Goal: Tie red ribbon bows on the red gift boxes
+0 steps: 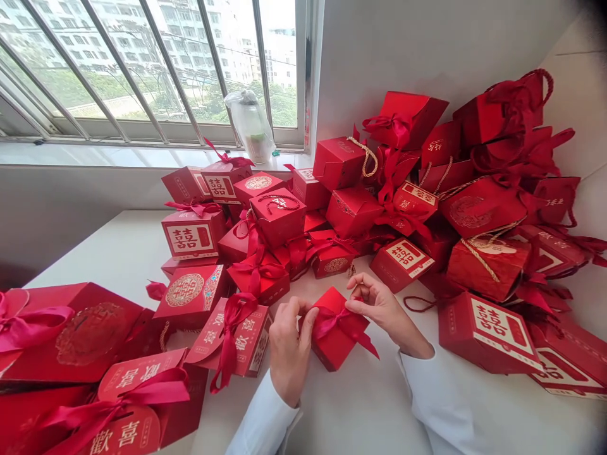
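A small red gift box (334, 344) with a red ribbon bow (342, 320) sits on the white table (118, 253) right in front of me. My left hand (289, 347) is closed on the box's left side, fingers pinching the ribbon. My right hand (377, 302) is closed in a pinch on the ribbon at the box's upper right. Both arms wear white sleeves.
A big heap of red gift boxes and bags (474, 202) with ribbons and rope handles fills the right and back. More red boxes (190, 234) lie at the centre left and near left (90, 354). A plastic-wrapped bottle (251, 126) stands on the window sill.
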### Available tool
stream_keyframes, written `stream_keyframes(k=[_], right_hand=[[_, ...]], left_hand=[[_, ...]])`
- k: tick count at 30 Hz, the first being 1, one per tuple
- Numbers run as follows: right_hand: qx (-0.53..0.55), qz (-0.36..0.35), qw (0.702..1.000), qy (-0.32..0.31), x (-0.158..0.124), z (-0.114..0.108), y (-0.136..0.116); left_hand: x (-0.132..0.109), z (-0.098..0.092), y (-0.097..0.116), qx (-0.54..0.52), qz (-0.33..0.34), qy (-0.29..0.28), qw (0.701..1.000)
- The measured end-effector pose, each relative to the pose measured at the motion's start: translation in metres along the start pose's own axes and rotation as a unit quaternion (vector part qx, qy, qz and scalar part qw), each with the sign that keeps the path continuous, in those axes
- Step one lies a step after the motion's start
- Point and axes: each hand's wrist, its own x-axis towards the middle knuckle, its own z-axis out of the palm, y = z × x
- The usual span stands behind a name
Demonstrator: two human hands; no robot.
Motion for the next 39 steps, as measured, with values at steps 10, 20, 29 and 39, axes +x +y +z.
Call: stream_keyframes(k=[10, 20, 29, 39], right_hand=[[0.011, -0.002, 1.000, 0.007, -0.001, 0.002, -0.001], [-0.017, -0.048, 0.998, 0.044, 0.002, -0.007, 0.003], [-0.060, -0.057, 0.983, 0.165, -0.003, -0.035, 0.014], [-0.164, -0.084, 0.981, 0.057, -0.039, -0.018, 0.003]], left_hand=[[-0.008, 0.005, -0.004, -0.038, -0.043, 0.017, 0.998], [-0.004, -0.005, -0.003, -0.054, -0.039, 0.001, 0.998], [-0.012, -0.015, 0.001, -0.031, 0.041, 0.080, 0.995], [-0.031, -0.002, 0.002, 0.120, 0.151, 0.020, 0.981]])
